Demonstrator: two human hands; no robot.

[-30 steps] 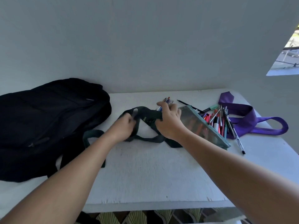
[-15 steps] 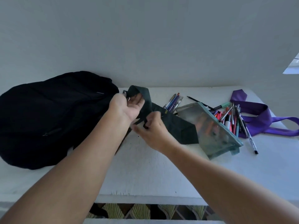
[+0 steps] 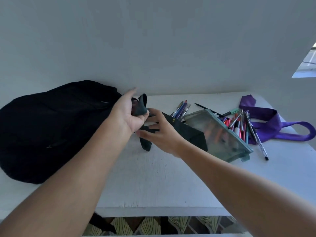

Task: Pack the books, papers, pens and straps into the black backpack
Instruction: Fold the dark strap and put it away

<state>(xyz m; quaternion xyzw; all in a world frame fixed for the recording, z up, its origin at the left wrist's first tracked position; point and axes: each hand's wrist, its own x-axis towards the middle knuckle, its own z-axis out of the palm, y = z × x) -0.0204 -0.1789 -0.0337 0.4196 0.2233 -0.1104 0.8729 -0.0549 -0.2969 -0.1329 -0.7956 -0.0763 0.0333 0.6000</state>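
Straps come first in the head view: a dark green strap [image 3: 142,106] is bunched in the left hand [image 3: 127,113], whose thumb and lower fingers pinch it while the index finger points out straight, just in front of the black backpack [image 3: 51,127]. Its loose end hangs down to the white table [image 3: 153,182] below both hands. The right hand [image 3: 159,132] reaches in with its fingers spread and relaxed, their tips touching the same dark fabric, which widens toward the right into a flat dark green bag [image 3: 189,134]; whether any finger pinches it I cannot tell.

The backpack lies slumped on the table's left side against the grey wall [image 3: 153,45], and whether its top is unzipped cannot be seen. Right of the hands, a translucent green pencil pouch [image 3: 220,135] rests partly on the dark bag. A small bundle of pens [image 3: 182,109] sits behind it, and a larger scatter of loose pens and markers [image 3: 242,125] lies beside the pouch's right edge. A purple strap [image 3: 277,124] loops along the far right of the table, under some of those pens.
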